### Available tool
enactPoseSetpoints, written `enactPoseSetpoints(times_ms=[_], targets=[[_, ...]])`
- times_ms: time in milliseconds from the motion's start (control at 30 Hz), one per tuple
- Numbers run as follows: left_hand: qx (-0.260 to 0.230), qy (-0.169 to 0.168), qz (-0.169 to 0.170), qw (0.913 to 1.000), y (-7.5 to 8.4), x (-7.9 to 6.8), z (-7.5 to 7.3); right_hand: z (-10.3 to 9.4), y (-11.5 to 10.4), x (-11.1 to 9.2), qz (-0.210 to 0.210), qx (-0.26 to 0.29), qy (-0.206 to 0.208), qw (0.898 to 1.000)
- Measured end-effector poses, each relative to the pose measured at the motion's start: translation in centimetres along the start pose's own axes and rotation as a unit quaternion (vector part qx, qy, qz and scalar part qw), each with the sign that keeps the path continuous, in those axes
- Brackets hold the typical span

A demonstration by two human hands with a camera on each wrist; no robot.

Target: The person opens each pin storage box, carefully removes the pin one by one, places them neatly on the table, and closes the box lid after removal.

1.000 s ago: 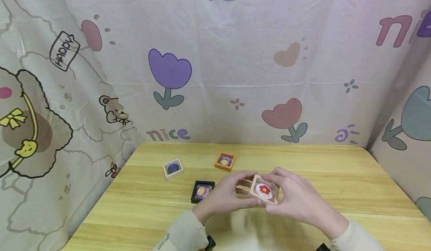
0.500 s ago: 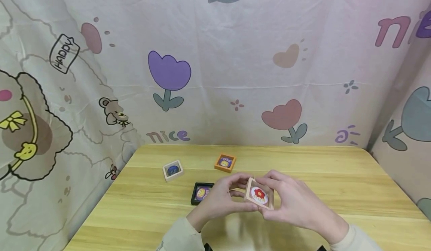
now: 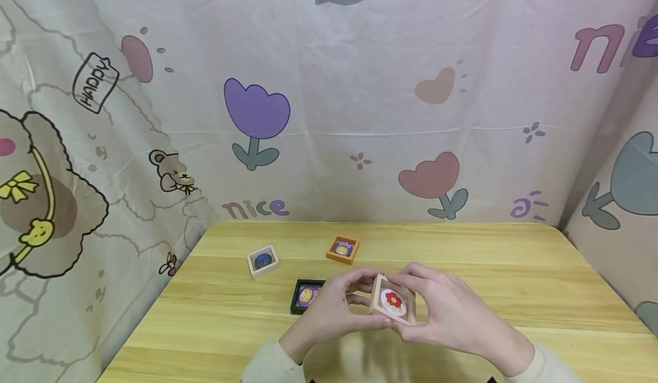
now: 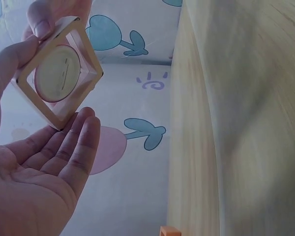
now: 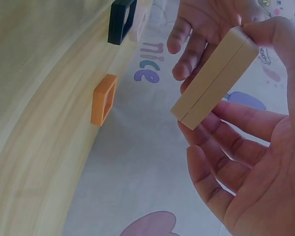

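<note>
Both hands hold a pale wood-edged display frame (image 3: 409,298) above the table. Inside it, a round white badge (image 3: 393,302) with a red flower faces up toward the head camera. Its pin back (image 4: 58,73) shows through the clear panel in the left wrist view. My left hand (image 3: 333,310) grips the frame's left side between thumb and fingertips. From the right, my right hand (image 3: 446,310) pinches it between thumb and fingers. A seam runs along the frame's edge (image 5: 216,78) in the right wrist view. The frame is tilted.
On the wooden table (image 3: 514,280) lie a black frame (image 3: 298,300), partly behind the left hand, a white frame (image 3: 263,261) and an orange frame (image 3: 342,249), each with a badge inside. A printed cloth (image 3: 329,86) hangs along the back and sides.
Both hands have shifted the wood-edged display frame slightly left and down, changing its tilt a little. The other frames stay where they were.
</note>
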State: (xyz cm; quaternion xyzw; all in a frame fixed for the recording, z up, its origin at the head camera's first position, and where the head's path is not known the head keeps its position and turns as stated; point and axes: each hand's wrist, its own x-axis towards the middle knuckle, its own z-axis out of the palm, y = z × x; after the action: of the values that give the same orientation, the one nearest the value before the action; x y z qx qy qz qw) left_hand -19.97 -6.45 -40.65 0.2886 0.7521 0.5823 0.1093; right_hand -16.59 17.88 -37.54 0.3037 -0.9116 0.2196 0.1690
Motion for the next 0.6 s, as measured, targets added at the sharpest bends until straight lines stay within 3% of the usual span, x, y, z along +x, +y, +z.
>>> enactPoseSetpoints(times_ms=[400, 600], targets=[[-0.02, -0.023, -0.005, 0.9995, -0.16, -0.28, -0.3, -0.14, 0.11, -0.08, -0.009, 0.004, -0.01, 1.0], [0.009, -0.023, 0.007, 0.9997, -0.41, -0.68, -0.54, -0.3, 0.1, -0.23, -0.007, 0.019, -0.025, 0.999]])
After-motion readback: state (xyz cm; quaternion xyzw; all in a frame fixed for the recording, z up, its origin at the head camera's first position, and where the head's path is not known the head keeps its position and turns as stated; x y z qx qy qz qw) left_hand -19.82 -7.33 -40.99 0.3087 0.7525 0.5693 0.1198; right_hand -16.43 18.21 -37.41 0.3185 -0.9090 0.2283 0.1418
